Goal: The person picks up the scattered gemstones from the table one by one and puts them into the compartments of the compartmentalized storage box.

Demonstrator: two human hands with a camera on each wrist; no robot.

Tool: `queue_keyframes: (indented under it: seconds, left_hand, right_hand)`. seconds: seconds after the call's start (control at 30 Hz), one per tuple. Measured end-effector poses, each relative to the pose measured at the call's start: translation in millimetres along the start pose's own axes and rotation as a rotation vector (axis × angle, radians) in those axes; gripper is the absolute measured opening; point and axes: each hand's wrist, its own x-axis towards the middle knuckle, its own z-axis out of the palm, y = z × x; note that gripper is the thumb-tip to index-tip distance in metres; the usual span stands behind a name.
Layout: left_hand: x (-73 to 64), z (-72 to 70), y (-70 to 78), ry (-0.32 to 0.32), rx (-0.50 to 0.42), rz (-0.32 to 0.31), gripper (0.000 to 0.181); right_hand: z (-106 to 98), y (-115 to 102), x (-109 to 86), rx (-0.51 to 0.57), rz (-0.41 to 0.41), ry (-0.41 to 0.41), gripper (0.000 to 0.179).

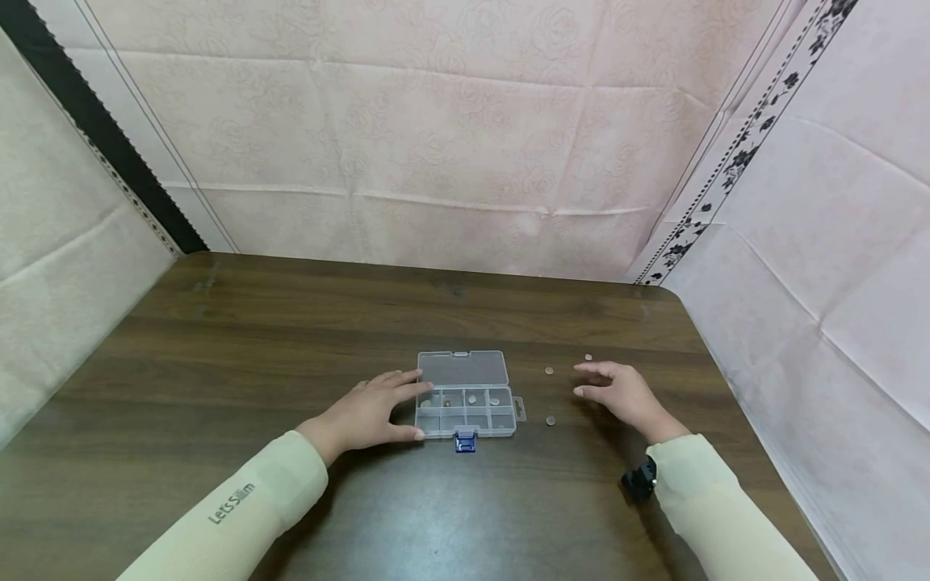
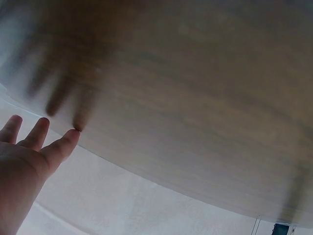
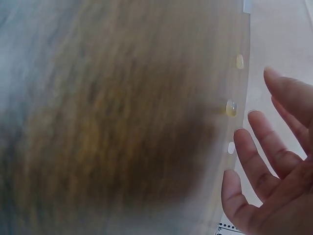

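Head view: discs point(image 1: 550, 420) near right fingers point(image 1: 597, 368); box point(image 1: 465, 408) leftward

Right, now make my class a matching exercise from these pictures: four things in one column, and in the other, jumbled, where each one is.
Column one
1. Left hand
2. Right hand
3. Blue latch
4. Clear lid

Column two
A. Folded open on the far side of the compartment box
B. Near the loose discs, apart from the box
C. At the middle of the box's near edge
D. At the left side of the box

Right pairs: 1-D, 2-B, 3-C, 4-A.
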Motion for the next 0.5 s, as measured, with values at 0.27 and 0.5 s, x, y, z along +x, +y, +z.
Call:
queue_keyframes:
  seconds: [0.27, 0.5]
  left_hand:
    - [0.1, -0.1, 0.2, -0.005, -0.003, -0.009, 0.074]
    - [0.6, 0.1, -0.1, -0.005, 0.003, -0.012, 0.074]
  right_hand:
    - [0.9, -0.3, 1.5, -0.034, 0.006, -0.006, 0.036]
    - [1.8, 2.3, 3.5, -0.094, -0.018, -0.018, 0.032]
